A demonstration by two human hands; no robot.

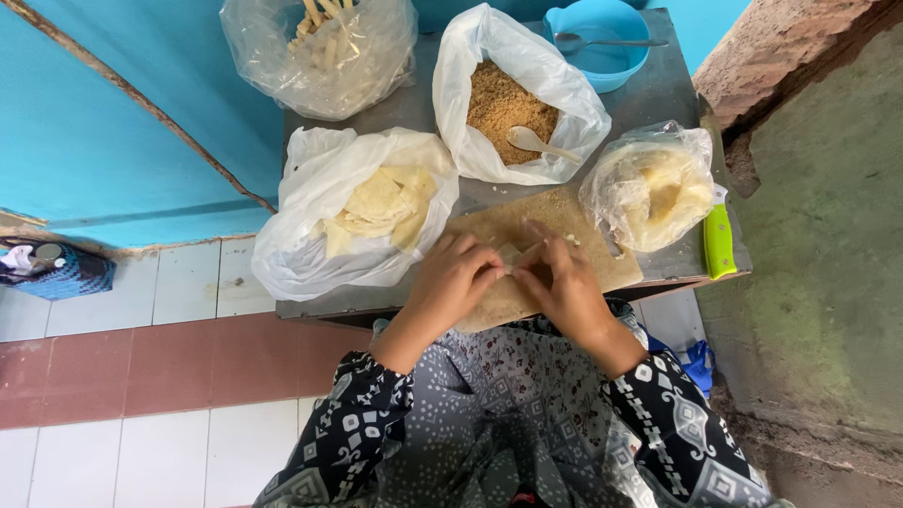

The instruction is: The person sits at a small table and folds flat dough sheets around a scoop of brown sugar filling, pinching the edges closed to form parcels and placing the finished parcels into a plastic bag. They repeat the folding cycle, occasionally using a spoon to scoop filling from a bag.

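Here both hands meet over the wooden cutting board (pixel 564 259), the left hand (pixel 453 277) and right hand (pixel 562 282) pinching a small pale pastry wrapper (pixel 513 254) between fingertips, seemingly to fold it flat. Bags of wrappers (pixel 376 202) and brown crumb filling (pixel 503 108) sit open just beyond, within easy reach.

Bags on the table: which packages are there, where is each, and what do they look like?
Clear bag: far left, pale sticks inside.
White bag: far middle, brown crumbs and a spoon.
White bag: near left, pale yellow sheets.
Clear bag: right, round pale stack.
No labels, signs or screens show.
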